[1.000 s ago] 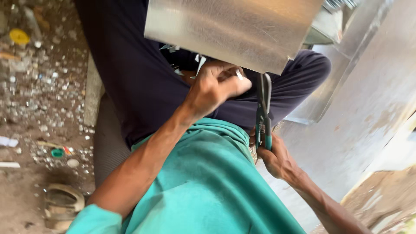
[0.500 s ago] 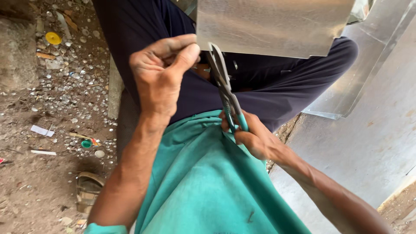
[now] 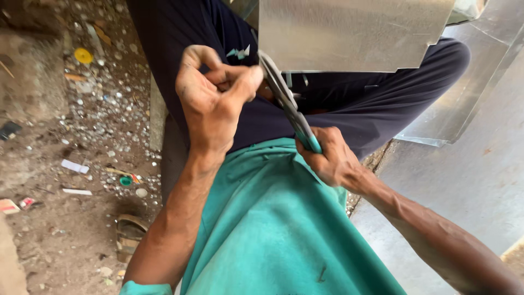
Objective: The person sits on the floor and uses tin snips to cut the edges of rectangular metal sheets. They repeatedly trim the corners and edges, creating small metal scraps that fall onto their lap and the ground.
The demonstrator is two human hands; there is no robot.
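A flat shiny metal sheet point(image 3: 349, 33) stands across my lap at the top of the view. My right hand point(image 3: 327, 158) is shut on the teal handles of metal snips point(image 3: 286, 104). Their blades slant up and left to the sheet's lower left corner. My left hand point(image 3: 210, 104) is just left of the blades, with thumb and fingers pinched together at that same corner of the sheet. The exact contact is hidden by my fingers. Dark trousers and a teal shirt fill the middle.
A large grey metal sheet point(image 3: 469, 180) lies on the ground at the right, with a bent shiny piece point(image 3: 453, 114) on it. At the left is dirt ground point(image 3: 65, 218) strewn with small scraps, a yellow cap point(image 3: 83, 55) and a worn sandal point(image 3: 128, 232).
My left hand has moved from the sheet's lower edge to its left corner and closed into a pinch. The snips have swung from upright to slanting, blades now at that corner.
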